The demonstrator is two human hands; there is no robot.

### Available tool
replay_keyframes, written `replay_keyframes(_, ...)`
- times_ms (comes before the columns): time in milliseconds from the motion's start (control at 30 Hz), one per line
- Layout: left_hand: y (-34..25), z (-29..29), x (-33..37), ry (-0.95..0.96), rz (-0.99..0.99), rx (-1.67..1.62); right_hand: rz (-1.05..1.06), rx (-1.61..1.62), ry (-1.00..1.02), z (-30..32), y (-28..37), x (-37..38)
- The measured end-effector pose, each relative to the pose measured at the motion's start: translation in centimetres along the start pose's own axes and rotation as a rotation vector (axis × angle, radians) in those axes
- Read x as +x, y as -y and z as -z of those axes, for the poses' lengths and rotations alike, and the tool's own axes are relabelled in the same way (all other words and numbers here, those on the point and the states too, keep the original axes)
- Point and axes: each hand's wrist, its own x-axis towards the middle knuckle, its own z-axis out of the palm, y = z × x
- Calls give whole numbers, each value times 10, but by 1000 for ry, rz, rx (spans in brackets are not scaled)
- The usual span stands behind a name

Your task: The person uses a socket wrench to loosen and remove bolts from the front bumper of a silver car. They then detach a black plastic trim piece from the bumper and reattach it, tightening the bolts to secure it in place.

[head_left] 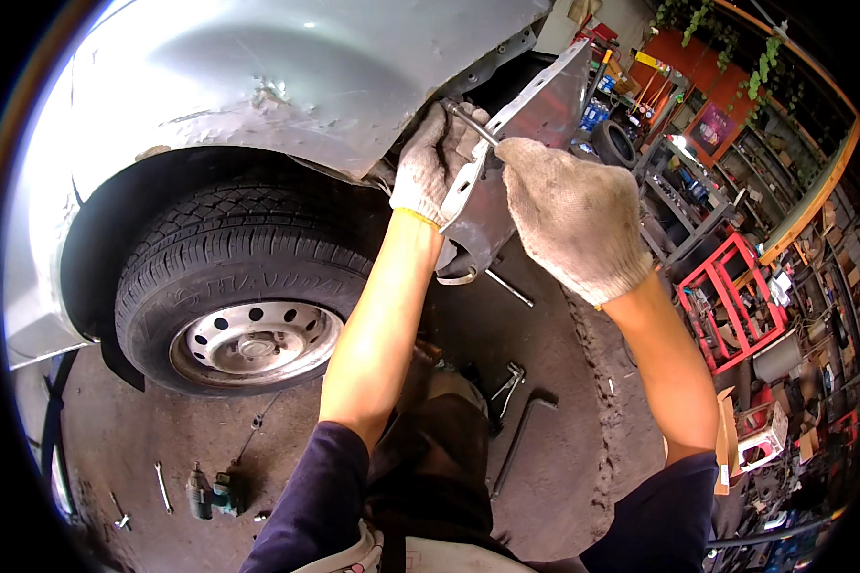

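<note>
My right hand (575,218), in a worn off-white knit glove, is closed around the handle of a slim metal wrench (475,126). The wrench slants up and left to the front corner of a silver car. There my left hand (430,162), gloved alike, has its fingers curled about the wrench's head end, in the gap between the dented fender (287,86) and a grey bumper panel (535,119). The panel stands away from the body, and its slotted edge passes beside my left wrist. Whatever fastener the wrench sits on is hidden by the glove and panel.
Left of my arms is the front wheel (258,344). On the floor lie a cordless power tool (215,494), a spanner (163,488), a metal bar (509,287), a ratchet (512,382) and a bent bar (518,444). A red metal frame (733,304) and cluttered shelves stand at right.
</note>
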Motion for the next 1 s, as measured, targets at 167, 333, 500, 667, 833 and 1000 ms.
replay_keyframes(167,1,-1,1,-26,-11,86,-38,-19,77,-2,1,0)
replay_keyframes(333,0,-4,2,-14,25,71,-72,44,10,-5,-1,-5)
replay_keyframes(500,3,-3,1,-68,-33,91,-112,30,74,-7,-6,-6)
replay_keyframes(667,-4,3,2,195,63,-17,-117,114,-97,-13,-10,0)
replay_keyframes(833,1,5,1,76,-67,25,-105,7,3,-14,0,-5)
replay_keyframes(1000,-2,4,0,129,-22,-6,187,-230,38,-12,9,-7)
